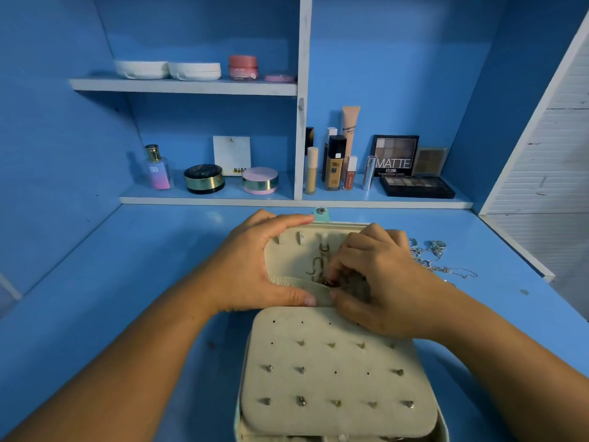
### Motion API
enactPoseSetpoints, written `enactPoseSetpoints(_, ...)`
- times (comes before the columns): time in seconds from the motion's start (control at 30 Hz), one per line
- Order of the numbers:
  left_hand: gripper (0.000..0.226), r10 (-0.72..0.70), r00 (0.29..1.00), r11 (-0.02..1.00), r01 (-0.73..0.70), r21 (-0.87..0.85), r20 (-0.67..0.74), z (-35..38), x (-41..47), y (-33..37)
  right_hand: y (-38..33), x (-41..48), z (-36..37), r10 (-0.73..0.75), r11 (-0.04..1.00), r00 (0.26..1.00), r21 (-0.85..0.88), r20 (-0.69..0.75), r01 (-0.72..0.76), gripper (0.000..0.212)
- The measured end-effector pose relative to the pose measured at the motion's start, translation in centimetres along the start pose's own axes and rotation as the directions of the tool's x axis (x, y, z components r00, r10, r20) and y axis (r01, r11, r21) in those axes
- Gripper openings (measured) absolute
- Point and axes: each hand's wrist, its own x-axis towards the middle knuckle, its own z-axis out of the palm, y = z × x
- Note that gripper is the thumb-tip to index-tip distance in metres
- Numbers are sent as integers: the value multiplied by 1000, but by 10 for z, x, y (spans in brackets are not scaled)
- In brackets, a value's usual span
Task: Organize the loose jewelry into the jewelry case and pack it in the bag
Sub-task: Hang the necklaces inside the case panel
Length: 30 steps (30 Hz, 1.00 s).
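The jewelry case [322,371] lies open on the blue desk [143,266], with its near edge cut off at 6 o'clock. The right hand [382,282] hides the lid's right half, fingers curled and pinching a chain [317,266] at the elastic pocket [299,283]. Can't tell how much chain is tucked in. The left hand [255,266] grips the lid's 9 o'clock edge, thumb on the pocket. Readable up at 12: a "MATTE" palette [395,156], an "SB" bottle [157,170], and a card [232,154] showing "NUD". Loose silver jewelry [436,260] sits at the lid's 3 o'clock.
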Motion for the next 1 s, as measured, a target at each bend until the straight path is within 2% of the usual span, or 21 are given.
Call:
enactPoseSetpoints(0.23, 103, 5, 1000, 1000, -5, 4, -14, 0, 0, 0, -5, 2, 4, 27, 1000, 999, 13, -45, -26, 23)
enactPoseSetpoints(0.33, 104, 11, 1000, 1000, -11, 5, -17, 0, 0, 0, -3, 2, 3, 41, 997, 998, 65, -44, -38, 30)
enactPoseSetpoints(0.53, 103, 19, 999, 1000, -19, -2, -27, -1, 0, 2, -1, -3, -8, 39, 975, 999, 220, -3, -38, 25)
enactPoseSetpoints(0.73, 103, 28, 999, 1000, -28, -12, -17, 0, -1, 4, -11, -1, -7, 7, 999, 994, 41, 109, -11, 45)
enactPoseSetpoints(0.9, 103, 23, 1000, 1000, -23, -2, -9, -1, -1, 4, -12, -1, -7, 29, 999, 997, 22, 74, -31, 30)
enactPoseSetpoints(1.0, 104, 24, 1000, 1000, -24, -1, -8, -1, -1, 4, -13, -2, -4, 12, 1000, 997, -21, 80, -11, 40)
